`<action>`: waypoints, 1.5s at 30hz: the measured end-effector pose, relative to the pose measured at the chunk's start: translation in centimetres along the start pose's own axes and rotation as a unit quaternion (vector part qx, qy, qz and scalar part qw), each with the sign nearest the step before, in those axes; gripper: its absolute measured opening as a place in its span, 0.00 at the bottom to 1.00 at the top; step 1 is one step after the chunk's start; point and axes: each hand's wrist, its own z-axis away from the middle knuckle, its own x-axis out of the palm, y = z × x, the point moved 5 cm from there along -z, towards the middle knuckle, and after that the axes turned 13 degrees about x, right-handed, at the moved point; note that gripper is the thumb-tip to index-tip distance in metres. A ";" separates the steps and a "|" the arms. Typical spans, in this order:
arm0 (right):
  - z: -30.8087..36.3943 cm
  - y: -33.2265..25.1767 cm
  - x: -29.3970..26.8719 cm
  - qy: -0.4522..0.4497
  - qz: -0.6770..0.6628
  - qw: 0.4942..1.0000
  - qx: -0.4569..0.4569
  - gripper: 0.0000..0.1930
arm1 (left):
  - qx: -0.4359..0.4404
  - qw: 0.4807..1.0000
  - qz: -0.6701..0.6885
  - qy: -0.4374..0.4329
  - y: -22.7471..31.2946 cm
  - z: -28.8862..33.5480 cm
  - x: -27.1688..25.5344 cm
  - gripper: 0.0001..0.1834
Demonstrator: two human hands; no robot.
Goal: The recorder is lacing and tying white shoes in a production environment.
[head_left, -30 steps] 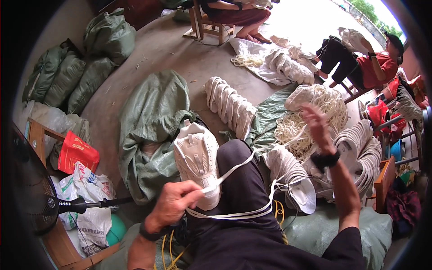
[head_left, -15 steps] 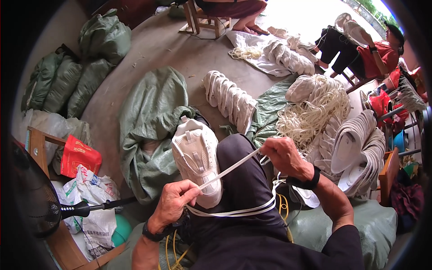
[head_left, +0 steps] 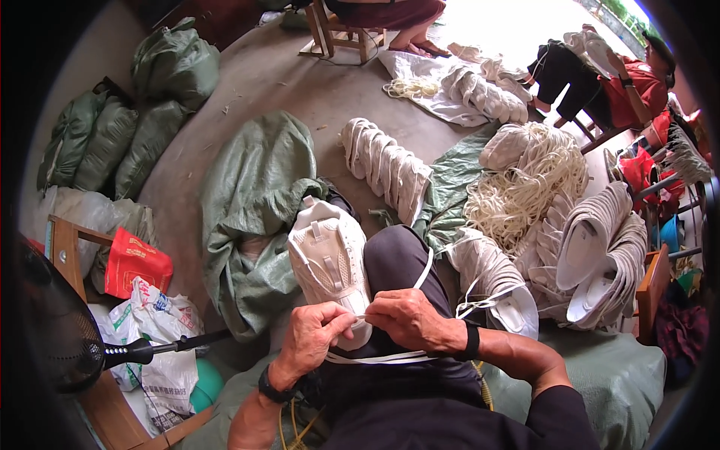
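A white shoe upper (head_left: 324,251) with mesh panels lies on my leg, its lower end close to my fingers. My left hand (head_left: 315,331) pinches a white shoelace at that end. Right beside it, my right hand (head_left: 411,319) is closed on the same lace, fingertips almost meeting the left ones. The shoelace (head_left: 425,271) loops up from my right hand over my dark-trousered knee, and more strands cross my lap below. The short bit of lace between the fingertips is mostly hidden.
Stacked shoe uppers (head_left: 386,171) lie ahead, others (head_left: 491,274) at right. A heap of laces (head_left: 525,184) sits behind those. Green woven sacks (head_left: 255,180) stand left, near a black fan (head_left: 64,337) and a red bag (head_left: 137,262). A co-worker in red (head_left: 637,90) sits far right.
My right hand has come down and left to meet my left hand at the shoe's lower end. The lace stretched taut between them now loops over my knee.
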 end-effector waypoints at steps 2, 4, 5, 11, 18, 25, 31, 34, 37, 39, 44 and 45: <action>-0.3 -0.1 -0.3 0.022 -0.034 0.999 0.008 0.03 | -0.004 1.000 0.016 0.003 -0.4 -0.3 0.2 0.08; -0.8 -0.3 -0.3 0.025 -0.042 0.999 -0.002 0.03 | -0.007 0.999 0.031 0.002 -0.8 -0.4 0.4 0.09; -1.0 -0.4 -0.2 0.024 -0.049 0.998 -0.008 0.03 | -0.002 0.999 0.037 0.004 -0.9 -0.5 0.4 0.09; -2.7 1.3 -1.0 0.114 -0.033 0.992 0.044 0.04 | 0.007 0.987 0.017 0.158 -2.3 -1.0 -1.6 0.12; -3.7 1.7 -0.5 0.117 0.027 0.992 0.046 0.04 | 0.001 0.972 0.025 0.233 -4.2 -1.2 -1.9 0.11; -4.3 1.7 -0.2 0.115 0.028 0.991 0.056 0.04 | 0.014 0.969 0.031 0.245 -4.4 -1.1 -1.8 0.11; -4.5 1.9 0.0 0.099 0.014 0.993 0.069 0.03 | 0.029 0.969 0.014 0.247 -4.3 -1.1 -1.8 0.12; -4.5 2.2 0.0 0.089 -0.007 0.991 0.098 0.03 | 0.012 0.969 0.019 0.247 -4.4 -1.1 -1.7 0.13; -4.6 2.2 -0.1 0.100 -0.008 0.991 0.092 0.03 | 0.018 0.967 0.016 0.252 -4.3 -1.2 -1.7 0.13; -4.5 2.3 -0.2 0.093 -0.036 0.990 0.100 0.03 | 0.010 0.968 -0.002 0.252 -4.4 -1.2 -1.8 0.13; -4.4 2.5 0.2 0.093 -0.019 0.990 0.103 0.03 | 0.032 0.965 -0.033 0.260 -4.7 -1.4 -1.9 0.13; -4.4 2.3 0.4 0.094 0.008 0.992 0.087 0.03 | 0.036 0.963 -0.031 0.265 -4.8 -1.4 -1.9 0.13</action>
